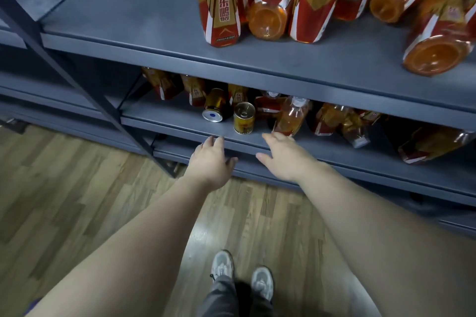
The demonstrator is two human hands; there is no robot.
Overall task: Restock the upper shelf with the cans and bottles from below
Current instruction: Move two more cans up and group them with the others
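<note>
Your left hand and right hand, fingers loosely straight and empty, hovered at the shelf's front edge; the can stood upright; the upper bottle's label began "东".

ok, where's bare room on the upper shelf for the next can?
Upper shelf: bare on the left, from the slanted post to the upright bottle, plus a strip along the front edge. Right of that bottle: crowded, standing and toppled bottles.
</note>
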